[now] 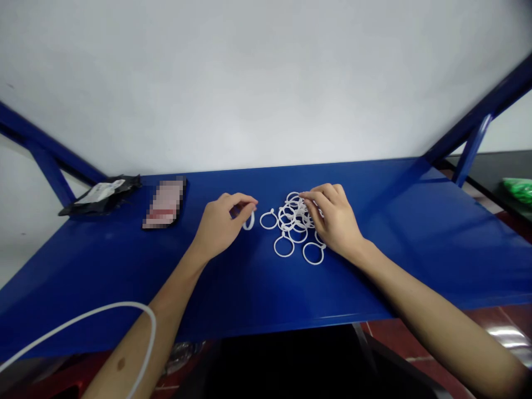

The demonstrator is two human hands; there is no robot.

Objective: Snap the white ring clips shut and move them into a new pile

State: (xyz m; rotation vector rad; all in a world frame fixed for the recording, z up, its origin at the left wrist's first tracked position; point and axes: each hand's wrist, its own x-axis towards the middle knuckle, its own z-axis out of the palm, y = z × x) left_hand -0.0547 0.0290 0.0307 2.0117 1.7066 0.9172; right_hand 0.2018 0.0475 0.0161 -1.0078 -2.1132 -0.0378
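Several white plastic rings (pixel 291 221) lie in a loose pile on the blue table (pixel 257 288). My left hand (pixel 220 224) pinches one white ring (pixel 250 220) between thumb and fingers, just left of the pile. My right hand (pixel 332 219) rests on the right side of the pile, its fingers curled down onto the rings at the top. I cannot see whether it grips one.
A black packet with a white label (pixel 102 195) and a blurred flat card or phone (pixel 165 204) lie at the table's back left. A white cable (pixel 103 313) curves over my left forearm. Blue frame struts rise at both sides; a green object (pixel 518 191) sits far right.
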